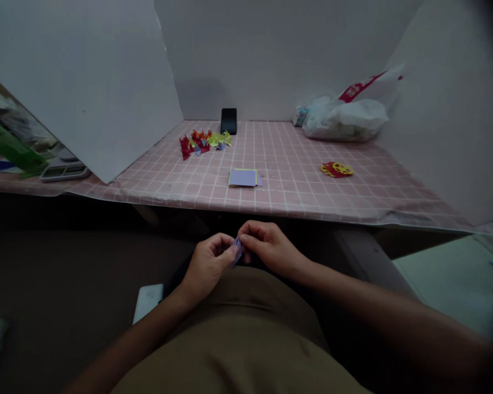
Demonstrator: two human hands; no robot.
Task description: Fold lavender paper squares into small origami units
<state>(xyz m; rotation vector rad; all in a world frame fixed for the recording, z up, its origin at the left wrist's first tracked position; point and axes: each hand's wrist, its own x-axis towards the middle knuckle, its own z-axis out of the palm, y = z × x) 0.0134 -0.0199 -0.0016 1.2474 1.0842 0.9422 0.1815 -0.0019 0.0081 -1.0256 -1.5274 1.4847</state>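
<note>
your little folded purple paper (237, 253), right between your left hand (211, 261) and right hand (270, 246), both pinching it, this side of the pink checked surface (287, 164)

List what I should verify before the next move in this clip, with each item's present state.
1. Purple paper secured: ok, pinched between left grip and right grip.
2. Purple paper over the tabletop: not ok, held short of its front edge.
3. Crease neatness: cannot tell, fingers cover much of it.
4. Paper stack on the tabletop: ok, near the front edge.
5. Folded pieces apart from the stack: ok, behind it.
</note>
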